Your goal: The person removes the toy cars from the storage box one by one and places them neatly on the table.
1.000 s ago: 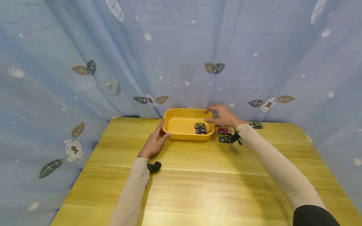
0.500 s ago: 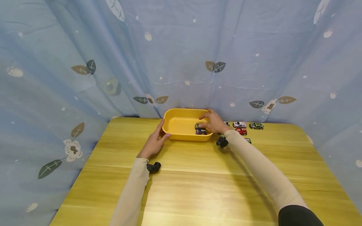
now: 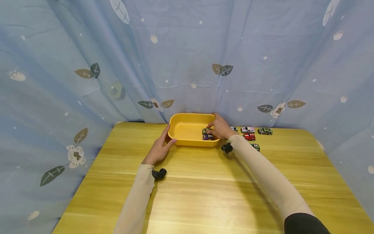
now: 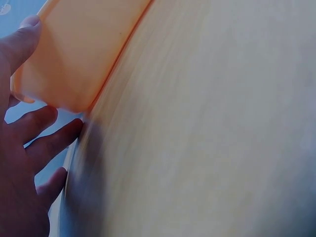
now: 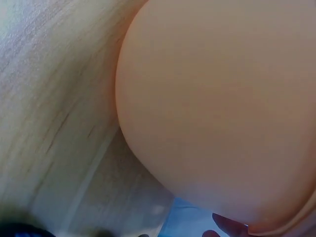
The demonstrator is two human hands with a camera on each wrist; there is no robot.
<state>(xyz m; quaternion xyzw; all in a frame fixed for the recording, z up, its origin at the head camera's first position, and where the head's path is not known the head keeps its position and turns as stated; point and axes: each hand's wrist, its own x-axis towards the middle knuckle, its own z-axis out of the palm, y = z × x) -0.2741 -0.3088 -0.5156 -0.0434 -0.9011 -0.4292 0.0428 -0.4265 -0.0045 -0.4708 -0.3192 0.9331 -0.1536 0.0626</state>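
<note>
A yellow plastic tub [image 3: 190, 142] stands at the far edge of the table. My left hand [image 3: 159, 148] holds its left end, with the thumb on the front wall and the fingers round the corner. In the left wrist view, that thumb [image 4: 27, 37] lies on the tub's outer wall. Inside, at the right end, an olive-green toy car [image 3: 205, 131] sits just behind a purple toy car [image 3: 208, 137]. My right hand [image 3: 221, 128] reaches over the right rim, its thumb and index finger pinching the olive-green car, which they partly cover.
Right of the tub, several toy cars stand on the wooden table [image 3: 187, 195]: a pinkish-white one [image 3: 247, 130], a red one [image 3: 249, 136], a green one [image 3: 256, 147] and a camouflage one [image 3: 265, 131]. My right arm hides others. A blue patterned curtain [image 3: 187, 65] hangs behind.
My right hand has moved left and down from above the tub's right rim to the olive-green car inside. The red and pinkish-white cars are now uncovered. My left hand has stayed put.
</note>
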